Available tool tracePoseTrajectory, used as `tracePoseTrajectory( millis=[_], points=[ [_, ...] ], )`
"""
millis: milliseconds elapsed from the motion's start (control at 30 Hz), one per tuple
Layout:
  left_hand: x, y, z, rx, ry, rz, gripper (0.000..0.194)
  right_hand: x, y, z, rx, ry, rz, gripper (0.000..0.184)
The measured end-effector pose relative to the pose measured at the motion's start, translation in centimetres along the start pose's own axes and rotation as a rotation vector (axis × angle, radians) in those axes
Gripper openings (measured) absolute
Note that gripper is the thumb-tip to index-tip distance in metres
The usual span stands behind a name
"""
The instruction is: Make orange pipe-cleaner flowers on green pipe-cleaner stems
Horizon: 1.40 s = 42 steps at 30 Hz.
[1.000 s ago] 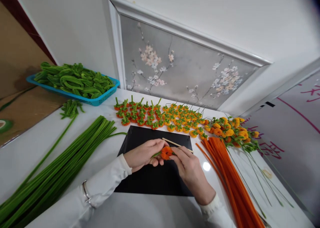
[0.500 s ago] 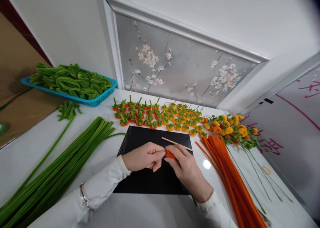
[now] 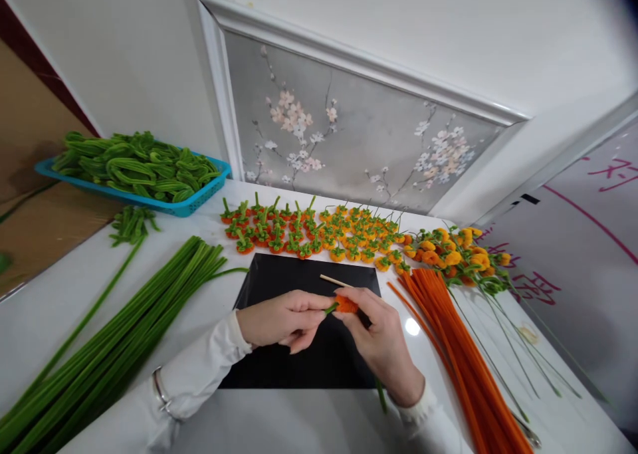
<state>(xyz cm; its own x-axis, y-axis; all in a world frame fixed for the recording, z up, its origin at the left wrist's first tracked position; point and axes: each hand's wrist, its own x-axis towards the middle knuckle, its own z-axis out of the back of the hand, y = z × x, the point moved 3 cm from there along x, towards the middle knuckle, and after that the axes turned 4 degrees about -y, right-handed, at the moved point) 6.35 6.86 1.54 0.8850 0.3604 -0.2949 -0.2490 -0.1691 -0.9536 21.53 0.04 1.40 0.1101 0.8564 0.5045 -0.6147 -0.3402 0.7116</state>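
Observation:
Over a black mat (image 3: 309, 367) my two hands meet. My right hand (image 3: 383, 334) pinches a small orange pipe-cleaner ball (image 3: 346, 304) between thumb and fingers. A short green pipe cleaner (image 3: 331, 308) shows at the ball's left side, and the fingertips of my left hand (image 3: 286, 318) are closed on it. Whether the green piece is fastened to the ball I cannot tell. Just behind my right fingers a thin wooden stick (image 3: 333, 280) lies on the mat, partly covered. Another green end (image 3: 381, 394) pokes out below my right wrist.
Rows of orange pieces with green tops (image 3: 276, 231) and yellow ones (image 3: 356, 234) line the back. Green pipe cleaners (image 3: 144, 328) lie left, orange ones (image 3: 461, 354) right, beside stemmed yellow-orange flowers (image 3: 451, 258). A blue basket (image 3: 192, 206) holds green loops (image 3: 134, 165).
The fingertips of my left hand have drawn slightly away from the orange ball, and the green pipe cleaner between them now shows. More of the ball is visible. The view has shifted slightly.

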Motion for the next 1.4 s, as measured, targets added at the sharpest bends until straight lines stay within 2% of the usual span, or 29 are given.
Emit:
tracePoseTrajectory(
  millis=[133,200,300,400,533,633,700,767,900,1033,1167,1267,1400],
  points=[
    [-0.2,0.2,0.1,-0.06,0.08,0.036,0.047,-0.1,-0.3,0.0,-0.002,-0.001,-0.047,0.028],
    [0.0,0.4,0.3,-0.039,0.079,0.016,0.046,0.0,-0.3,0.0,0.001,0.003,-0.036,0.025],
    [0.4,0.3,0.8,0.032,-0.03,-0.073,0.037,0.0,-0.2,0.0,-0.018,-0.012,0.016,0.019],
    [0.7,0.0,1.2,0.042,-0.163,-0.151,0.036,0.0,0.0,-0.2,-0.052,0.016,0.049,0.02],
    [1.0,0.6,0.9,-0.065,-0.198,-0.064,0.029,-0.2,-0.1,-0.5,-0.092,0.128,0.03,0.029],
    [1.1,1.0,0.6,-0.147,-0.235,-0.027,0.026,-0.2,-0.2,-0.4,-0.041,0.19,0.008,0.03],
    [1.1,1.1,0.7,-0.124,-0.255,-0.032,0.024,-0.3,-0.4,-0.3,0.038,0.157,-0.06,0.024],
    [1.0,0.9,0.7,-0.047,-0.255,-0.041,0.023,-0.5,-0.8,-0.3,0.144,0.104,-0.202,0.019],
    [1.0,0.2,0.4,0.147,-0.243,-0.092,0.022,-1.1,-1.3,-1.4,0.511,0.128,-0.522,0.031],
    [0.9,-0.1,0.3,0.198,-0.258,-0.117,0.022,-1.3,-1.3,-2.3,0.797,0.152,-0.692,0.038],
    [0.8,0.0,0.4,0.15,-0.265,-0.102,0.025,-0.9,-1.1,-1.7,0.724,0.136,-0.658,0.038],
    [0.7,0.0,0.4,0.155,-0.273,-0.083,0.027,-0.7,-1.0,-1.0,0.557,0.097,-0.553,0.038],
    [0.7,0.0,0.2,0.134,-0.259,-0.06,0.029,-0.6,-1.0,-0.7,0.367,0.077,-0.413,0.029]
  ],
)
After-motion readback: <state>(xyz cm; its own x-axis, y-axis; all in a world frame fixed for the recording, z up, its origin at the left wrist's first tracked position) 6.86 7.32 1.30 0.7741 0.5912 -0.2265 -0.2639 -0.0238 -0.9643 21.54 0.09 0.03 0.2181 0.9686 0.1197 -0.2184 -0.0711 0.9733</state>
